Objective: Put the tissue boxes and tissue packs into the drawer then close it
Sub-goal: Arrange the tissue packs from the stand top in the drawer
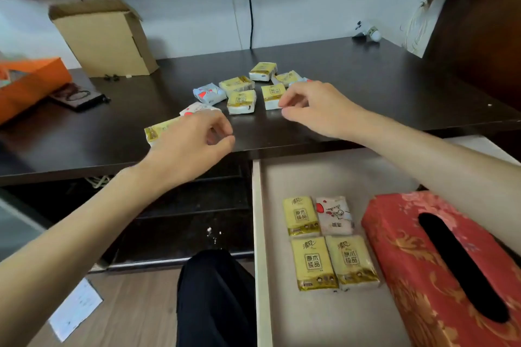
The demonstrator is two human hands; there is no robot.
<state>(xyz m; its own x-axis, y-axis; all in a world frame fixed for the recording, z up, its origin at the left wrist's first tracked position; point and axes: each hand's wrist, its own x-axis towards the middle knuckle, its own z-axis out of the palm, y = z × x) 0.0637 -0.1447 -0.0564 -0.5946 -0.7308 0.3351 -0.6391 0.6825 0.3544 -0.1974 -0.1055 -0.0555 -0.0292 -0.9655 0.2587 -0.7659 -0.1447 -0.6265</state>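
The drawer stands pulled out at lower right. In it lie a red patterned tissue box and several small packs: yellow ones and a white one with red print. Several more packs lie on the dark tabletop, mostly yellow, one pale blue. My left hand hovers over a yellow pack near the front edge, fingers curled, holding nothing. My right hand reaches beside another yellow pack, thumb and fingers apart at its edge.
An open cardboard box stands at the back left, with an orange box and a dark flat object beside it. A black cable hangs down the wall under a screen. A paper slip lies on the wooden floor.
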